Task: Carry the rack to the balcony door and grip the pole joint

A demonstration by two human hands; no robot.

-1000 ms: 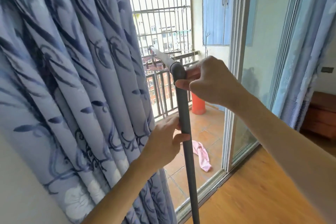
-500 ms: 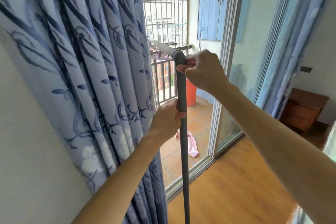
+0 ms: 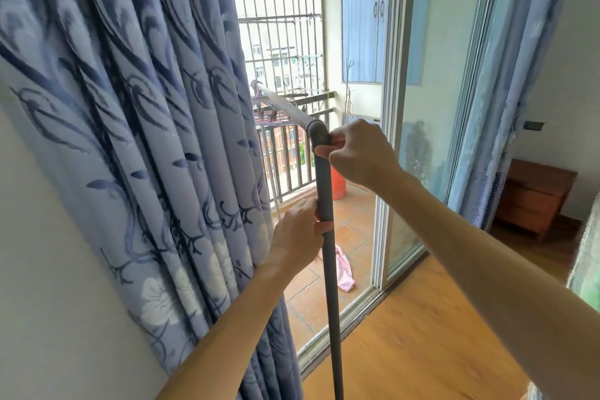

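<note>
- grey pole [image 3: 328, 243] is held upright just in front of the open balcony doorway, its lower end running out of frame at the bottom over the wooden floor [image 3: 422, 334].
- left hand [image 3: 297, 237] is wrapped round the pole's middle stretch, fingers curled and thumb pressed across the shaft.
- right hand [image 3: 360, 153] is pinched at the pole's top, thumb and fingers closed on the grey elbow joint [image 3: 318, 135].
- a pale tube [image 3: 282, 104] is seen running out of that joint, slanting up and away toward the balcony railing [image 3: 285, 153]; its far end is partly hidden by the blue curtain [image 3: 136, 127].
- step in hand, as judged: the joint at the top is being worked or adjusted while the shaft is steadied below.
- next move is judged to call for a firm lower grip so the shaft is kept from turning, and a controlled twist or push at the joint.
- pink cloth [image 3: 344, 269] and an orange bucket [image 3: 339, 185] are left on the balcony tiles, well apart from both hands.
</note>
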